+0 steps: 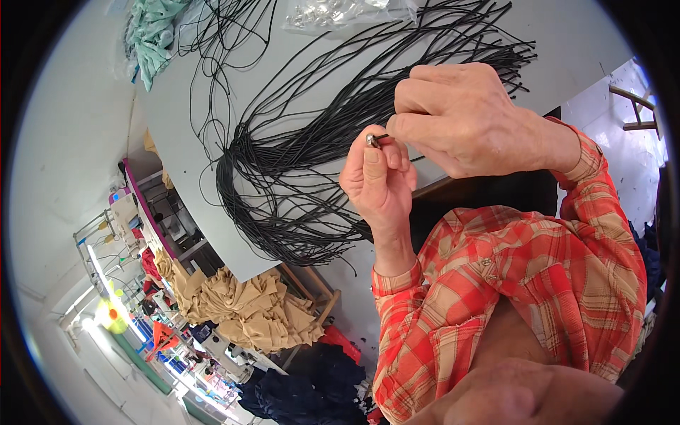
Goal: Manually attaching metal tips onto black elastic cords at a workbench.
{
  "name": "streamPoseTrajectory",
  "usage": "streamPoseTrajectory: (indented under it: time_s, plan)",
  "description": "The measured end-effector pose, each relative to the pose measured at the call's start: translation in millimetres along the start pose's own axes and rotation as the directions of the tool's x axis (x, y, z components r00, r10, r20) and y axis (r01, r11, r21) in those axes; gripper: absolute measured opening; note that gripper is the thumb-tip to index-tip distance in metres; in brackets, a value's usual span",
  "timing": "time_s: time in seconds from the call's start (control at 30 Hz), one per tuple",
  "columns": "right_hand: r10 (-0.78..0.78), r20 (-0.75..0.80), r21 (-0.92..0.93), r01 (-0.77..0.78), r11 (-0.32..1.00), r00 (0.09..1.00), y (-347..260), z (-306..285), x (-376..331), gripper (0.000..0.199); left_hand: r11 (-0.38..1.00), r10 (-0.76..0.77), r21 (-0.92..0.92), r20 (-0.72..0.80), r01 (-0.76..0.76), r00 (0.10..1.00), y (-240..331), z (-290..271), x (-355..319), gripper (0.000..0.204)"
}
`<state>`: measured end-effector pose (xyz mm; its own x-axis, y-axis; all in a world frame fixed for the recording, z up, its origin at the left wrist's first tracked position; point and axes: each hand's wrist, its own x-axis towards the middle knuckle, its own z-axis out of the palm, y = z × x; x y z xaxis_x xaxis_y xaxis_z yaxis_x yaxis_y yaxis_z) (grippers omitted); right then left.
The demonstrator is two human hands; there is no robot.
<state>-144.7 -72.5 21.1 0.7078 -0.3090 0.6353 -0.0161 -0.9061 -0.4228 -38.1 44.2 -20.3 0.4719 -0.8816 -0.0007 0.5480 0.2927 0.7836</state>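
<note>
Over the table edge, my left hand [380, 180] is closed, pinching a small shiny metal fitting [371, 141] between thumb and forefinger. A short dark length of black cord [383, 137] runs from the fitting toward my right hand [464, 120]. The fingers of that hand are curled into a pinch on the cord, and the rest of it is hidden behind them. Behind both hands, a large bundle of black cords [312, 159] lies spread over the grey tabletop [188, 134].
A clear plastic bag of small metal pieces [347, 13] lies at the table's far side. Mint-green cloth [154, 35] sits at the far left corner. Tan fabric [244, 304] is heaped beside the table, with dark fabric [304, 382] below. A wooden stool [634, 106] stands at right.
</note>
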Motion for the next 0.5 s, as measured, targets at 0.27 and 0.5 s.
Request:
streamPoseTrajectory:
  time_s: [0.27,0.5]
  plan:
    - [-0.035,0.039,0.056,0.033,0.998,0.999,5.5,0.3,2.4,0.013,0.98,0.068,0.185,0.037,-0.074,0.997,2.0,-5.3,-2.7,0.03]
    - [0.006,-0.013,0.132,-0.005,0.991,1.0,2.7,2.8,2.8,0.011,0.996,-0.053,-0.075,0.038,0.056,0.998,7.4,-1.2,-5.1,0.032]
